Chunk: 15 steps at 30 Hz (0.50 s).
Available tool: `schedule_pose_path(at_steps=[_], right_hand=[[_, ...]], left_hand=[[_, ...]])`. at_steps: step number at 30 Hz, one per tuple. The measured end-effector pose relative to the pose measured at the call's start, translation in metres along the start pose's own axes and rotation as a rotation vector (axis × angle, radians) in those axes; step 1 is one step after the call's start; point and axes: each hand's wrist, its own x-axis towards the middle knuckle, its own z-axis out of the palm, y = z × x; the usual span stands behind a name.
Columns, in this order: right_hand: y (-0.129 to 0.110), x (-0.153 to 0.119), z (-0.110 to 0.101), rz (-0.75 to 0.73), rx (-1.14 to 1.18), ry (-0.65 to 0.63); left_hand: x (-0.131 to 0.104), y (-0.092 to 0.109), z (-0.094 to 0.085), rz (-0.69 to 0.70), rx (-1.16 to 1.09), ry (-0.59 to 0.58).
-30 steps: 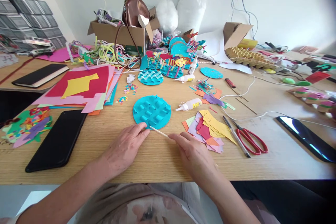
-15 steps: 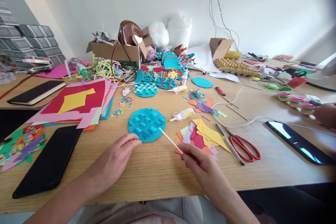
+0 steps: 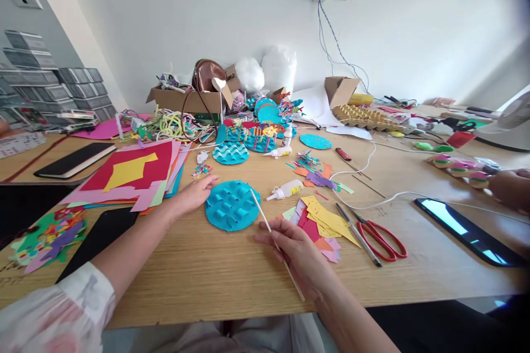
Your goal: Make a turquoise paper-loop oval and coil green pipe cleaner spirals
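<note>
- The left hand [image 3: 192, 194] reaches to the upper left rim of the blue disc; its fingers are extended, close together, and appear to hold nothing.
- The blue disc [image 3: 232, 209] lies flat on the surface [image 3: 186, 281], between the hands. It looks light and fairly stiff in its base, but its raised paper loops would likely crush, so the bare rim is the place to take hold.
- The thin pale stick [image 3: 260, 209] slants with its tip by the disc's right side; it seems light, rigid and snappable, best pinched along the shaft.
- The right hand [image 3: 300, 251] has its fingers closed on that stick.
- Hidden, from the left: a dark slab [image 3: 103, 231] runs beneath the left forearm. Whether the left fingertips touch the disc, I cannot tell.
- The disc's underside is out of sight, and the right fingers cover part of the stick.
- Another person's hand [image 3: 510, 190] is cut off at the right edge.
</note>
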Motion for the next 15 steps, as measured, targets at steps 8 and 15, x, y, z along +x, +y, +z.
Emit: schedule_pose_path(at_steps=[8,15], right_hand=[[-0.012,0.022,0.005,-0.046,-0.116,-0.004],[-0.023,0.058,0.001,-0.092,-0.393,0.030]], left_hand=[[-0.028,0.000,-0.004,0.053,0.095,-0.028],[-0.081,0.001,-0.004,0.082,0.176,0.019]])
